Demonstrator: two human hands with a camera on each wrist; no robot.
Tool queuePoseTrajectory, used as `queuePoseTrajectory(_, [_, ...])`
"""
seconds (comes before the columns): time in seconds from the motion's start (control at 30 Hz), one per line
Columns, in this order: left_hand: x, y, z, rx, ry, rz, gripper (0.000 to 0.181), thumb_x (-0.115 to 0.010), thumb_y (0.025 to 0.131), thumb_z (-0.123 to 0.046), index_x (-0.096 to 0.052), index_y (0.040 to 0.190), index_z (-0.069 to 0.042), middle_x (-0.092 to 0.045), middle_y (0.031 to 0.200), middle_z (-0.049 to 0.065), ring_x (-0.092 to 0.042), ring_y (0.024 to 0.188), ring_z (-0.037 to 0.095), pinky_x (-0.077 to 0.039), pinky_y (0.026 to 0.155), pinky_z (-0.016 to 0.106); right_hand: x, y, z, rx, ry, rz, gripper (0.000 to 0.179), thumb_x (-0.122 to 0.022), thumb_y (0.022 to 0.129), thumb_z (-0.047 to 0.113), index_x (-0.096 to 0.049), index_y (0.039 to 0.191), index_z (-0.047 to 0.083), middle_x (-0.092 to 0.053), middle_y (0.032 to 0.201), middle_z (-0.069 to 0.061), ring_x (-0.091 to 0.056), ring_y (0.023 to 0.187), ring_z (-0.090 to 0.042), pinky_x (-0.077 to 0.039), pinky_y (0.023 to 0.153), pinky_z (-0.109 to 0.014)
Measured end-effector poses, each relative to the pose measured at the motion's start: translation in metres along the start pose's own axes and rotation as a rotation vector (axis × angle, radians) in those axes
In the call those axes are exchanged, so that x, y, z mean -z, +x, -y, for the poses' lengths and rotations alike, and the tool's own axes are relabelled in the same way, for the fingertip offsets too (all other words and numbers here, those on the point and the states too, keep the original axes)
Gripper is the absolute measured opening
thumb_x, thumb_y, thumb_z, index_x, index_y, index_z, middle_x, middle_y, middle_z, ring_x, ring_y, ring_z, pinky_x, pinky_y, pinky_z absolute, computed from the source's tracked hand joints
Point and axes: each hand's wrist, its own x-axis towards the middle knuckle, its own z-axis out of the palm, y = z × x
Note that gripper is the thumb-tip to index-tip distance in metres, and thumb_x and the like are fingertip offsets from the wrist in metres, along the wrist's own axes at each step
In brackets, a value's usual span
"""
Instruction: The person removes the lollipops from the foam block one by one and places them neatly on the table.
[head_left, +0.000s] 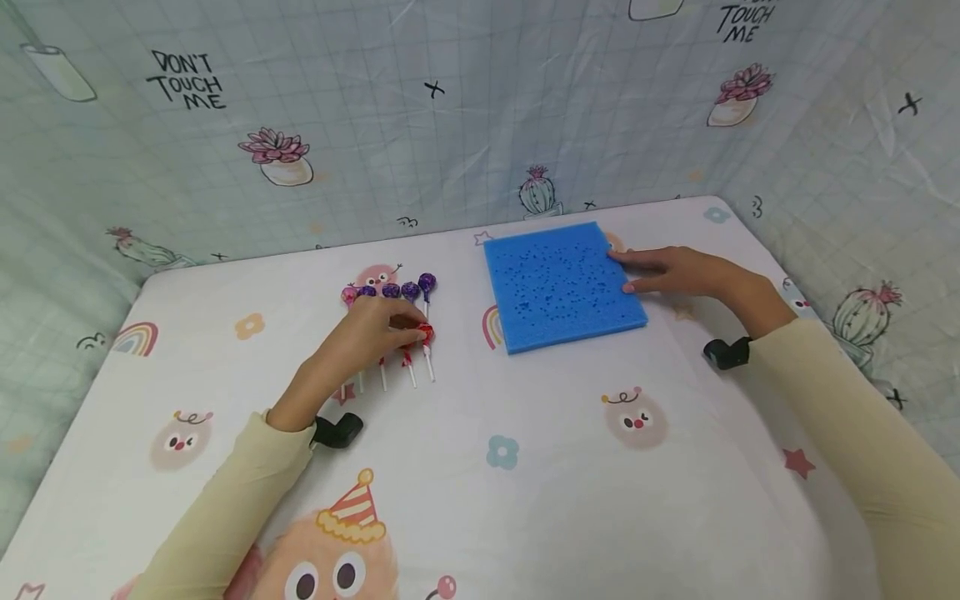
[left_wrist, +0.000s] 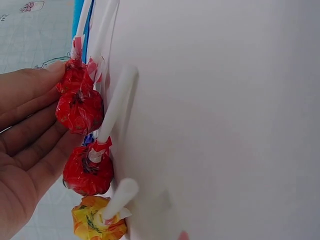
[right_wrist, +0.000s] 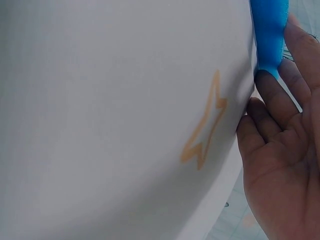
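Note:
At left in the head view, my left hand [head_left: 369, 333] pinches the rightmost red lollipop [head_left: 426, 333] of the near row between thumb and index finger. More wrapped lollipops, including another red lollipop [left_wrist: 89, 170] and a yellow one [left_wrist: 96, 220], line up beside it, their white sticks toward me. Purple lollipops [head_left: 427, 283] and a pink one form a row behind, partly covered by my hand. A flat blue foam square [head_left: 562, 287] lies right of centre. My right hand [head_left: 678, 271] touches its right edge with fingertips and thumb, the fingers mostly straight.
A white tablecloth [head_left: 480, 517] printed with faces, flowers and stars covers the table. Patterned fabric [head_left: 375, 108] hangs behind it and along both sides. Dark wrist cameras show under the left sleeve [head_left: 232, 492] and the right sleeve [head_left: 847, 450].

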Motion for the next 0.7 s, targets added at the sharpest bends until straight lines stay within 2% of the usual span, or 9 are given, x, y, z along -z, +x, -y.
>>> queuePoseTrajectory(0.23, [0.0026,-0.0004,0.0000,0.020,-0.002,0.006,0.017,-0.077,0.092,-0.014,-0.078,0.108,-0.008,-0.076,0.101,0.004,-0.066,0.089,0.018,-0.059,0.082,0.037,0.0009,0.0001,0.0015,-0.004,0.010,0.012,0.077,-0.064,0.098,0.051,-0.029,0.161,0.025,-0.023,0.165,-0.021,-0.017,0.150,-0.051,-0.022,0.114,-0.072])
queuePoseTrajectory(0.53, [0.0042,0.0018,-0.0004,-0.001,0.010,0.003,0.017,-0.078,0.091,-0.015,-0.078,0.106,-0.007,-0.076,0.099,0.004,-0.066,0.088,0.018,-0.058,0.080,0.036,0.0011,0.0011,0.0005,-0.012,-0.015,0.008,0.077,-0.063,0.098,0.052,-0.030,0.161,0.025,-0.025,0.164,-0.021,-0.018,0.149,-0.052,-0.023,0.114,-0.072])
queuePoseTrajectory(0.7, [0.0065,0.0033,-0.0014,0.013,0.019,0.014,0.017,-0.078,0.091,-0.014,-0.079,0.106,-0.007,-0.076,0.100,0.005,-0.065,0.090,0.018,-0.058,0.082,0.037,0.0017,0.0009,0.0013,-0.004,-0.008,0.005,0.076,-0.063,0.098,0.051,-0.031,0.161,0.024,-0.026,0.164,-0.021,-0.018,0.150,-0.051,-0.023,0.114,-0.072])
